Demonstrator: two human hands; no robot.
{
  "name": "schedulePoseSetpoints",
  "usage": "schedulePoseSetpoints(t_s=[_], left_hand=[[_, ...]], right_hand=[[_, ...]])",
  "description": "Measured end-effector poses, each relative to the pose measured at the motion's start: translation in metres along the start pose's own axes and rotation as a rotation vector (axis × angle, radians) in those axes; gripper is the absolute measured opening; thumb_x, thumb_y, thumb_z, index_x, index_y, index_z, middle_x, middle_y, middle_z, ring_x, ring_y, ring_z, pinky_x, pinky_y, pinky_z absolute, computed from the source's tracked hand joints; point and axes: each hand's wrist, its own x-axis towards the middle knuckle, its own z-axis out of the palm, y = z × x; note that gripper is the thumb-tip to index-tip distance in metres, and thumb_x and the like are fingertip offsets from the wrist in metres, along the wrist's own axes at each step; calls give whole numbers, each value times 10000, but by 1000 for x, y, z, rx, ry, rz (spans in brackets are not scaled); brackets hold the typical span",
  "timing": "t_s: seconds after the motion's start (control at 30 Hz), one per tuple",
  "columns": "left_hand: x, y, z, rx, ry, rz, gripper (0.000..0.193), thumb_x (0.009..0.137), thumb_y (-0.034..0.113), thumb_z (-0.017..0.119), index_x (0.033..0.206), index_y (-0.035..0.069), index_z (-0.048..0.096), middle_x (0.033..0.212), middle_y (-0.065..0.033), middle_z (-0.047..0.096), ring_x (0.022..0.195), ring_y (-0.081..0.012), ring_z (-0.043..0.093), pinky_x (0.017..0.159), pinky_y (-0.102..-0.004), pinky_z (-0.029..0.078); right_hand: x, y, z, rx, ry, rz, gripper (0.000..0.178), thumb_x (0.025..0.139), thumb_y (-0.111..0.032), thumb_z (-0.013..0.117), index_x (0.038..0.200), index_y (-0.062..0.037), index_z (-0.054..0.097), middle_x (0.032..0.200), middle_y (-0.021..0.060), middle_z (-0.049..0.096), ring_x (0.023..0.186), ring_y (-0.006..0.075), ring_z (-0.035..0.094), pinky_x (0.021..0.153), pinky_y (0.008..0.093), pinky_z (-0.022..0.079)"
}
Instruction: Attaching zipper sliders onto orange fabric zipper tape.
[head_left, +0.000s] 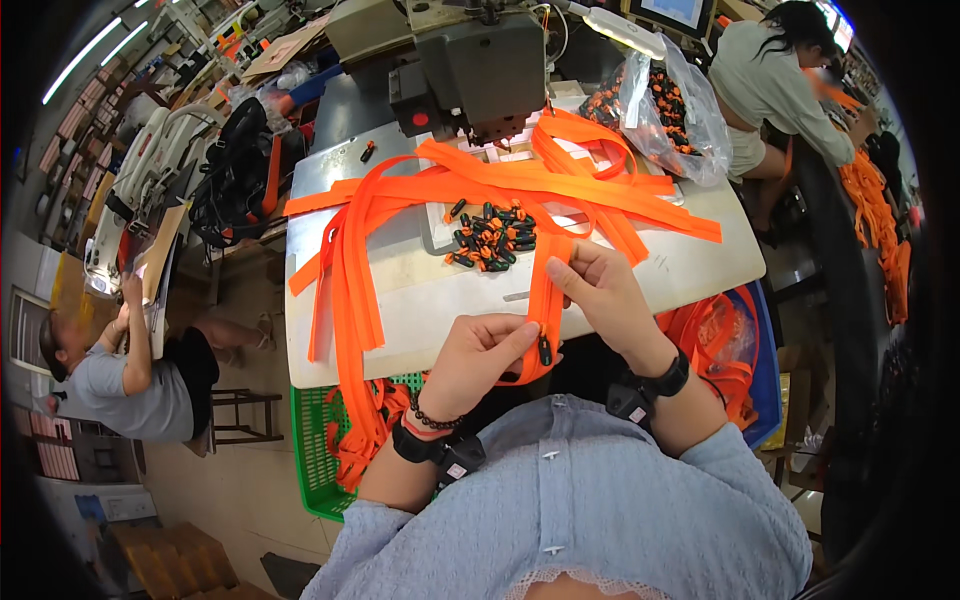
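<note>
An orange zipper strip (543, 300) hangs over the near edge of the white table, looped toward me. My left hand (478, 358) pinches it low down, with the fingertips beside a black zipper slider (544, 349) on the strip. Higher up, my right hand (603, 298) grips the same strip between thumb and fingers. Just beyond the hands lies a pile of black sliders with orange pulls (492, 238). Several more orange zipper strips (352, 285) spread across the table behind and to the left of the pile.
A dark sewing machine (475, 75) stands over the far side of the table (440, 340). A clear bag of sliders (700, 120) sits back right. Below are a green basket (312, 455) and a blue bin (768, 385) holding orange strips. Other people work left and right.
</note>
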Motion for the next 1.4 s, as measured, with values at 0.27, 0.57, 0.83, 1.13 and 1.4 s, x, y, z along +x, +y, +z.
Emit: schedulePoseSetpoints(t_s=[0.27, 0.57, 0.83, 1.13, 1.4], left_hand=[[4, -10, 2, 63, 279, 172, 165, 903, 108, 636, 952, -48, 649, 801, -51, 680, 668, -30, 578, 575, -165, 450], [-3, -9, 4, 68, 122, 153, 168, 905, 85, 623, 1005, -50, 604, 878, -48, 667, 775, -65, 612, 690, -191, 492], [13, -8, 12, 69, 224, 363, 190, 902, 98, 638, 1025, -44, 609, 946, -65, 651, 830, -62, 591, 687, -190, 471], [9, -9, 11, 27, 156, 362, 182, 915, 79, 602, 1058, -29, 632, 868, 5, 604, 766, -45, 527, 698, -193, 430], [9, -2, 9, 54, 226, 287, 177, 916, 115, 613, 994, -42, 636, 854, -57, 660, 744, -69, 601, 651, -186, 482]], right_hand=[[-18, 6, 10, -139, -119, -6, 241, 852, -122, 685, 1049, 7, 634, 877, 40, 656, 728, 75, 602, 634, 229, 505], [-11, -8, -3, 44, 41, -94, 197, 859, -37, 663, 1039, 22, 609, 911, 68, 666, 795, 88, 630, 732, 228, 524], [-20, -7, 11, 66, 27, -115, 181, 832, -16, 686, 992, 40, 621, 921, 76, 667, 803, 93, 631, 734, 234, 534], [-17, -2, 8, 255, 8, -69, 175, 843, -43, 685, 986, 35, 620, 900, 73, 665, 789, 97, 627, 723, 241, 527], [-21, 0, 8, 41, -70, -124, 182, 812, 27, 687, 975, 62, 615, 931, 93, 645, 830, 119, 630, 748, 251, 537]])
